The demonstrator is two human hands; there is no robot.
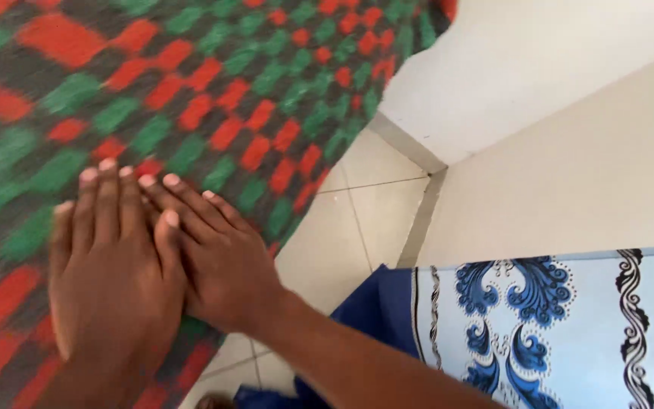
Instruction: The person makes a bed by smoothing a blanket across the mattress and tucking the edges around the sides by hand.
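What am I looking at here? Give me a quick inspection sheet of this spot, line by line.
Surface: pale tiled floor, partly covered.
Job's things: woven mat checked in red, green and grey, lying flat on the floor.
Clutter: blue patterned cloth at lower right; dark blue fabric beside it.
Hands: left hand and right hand both flat on the mat, palms down, side by side and touching, holding nothing.
Cables: nothing seen.
Surroundings: pale wall forming a corner at upper right.
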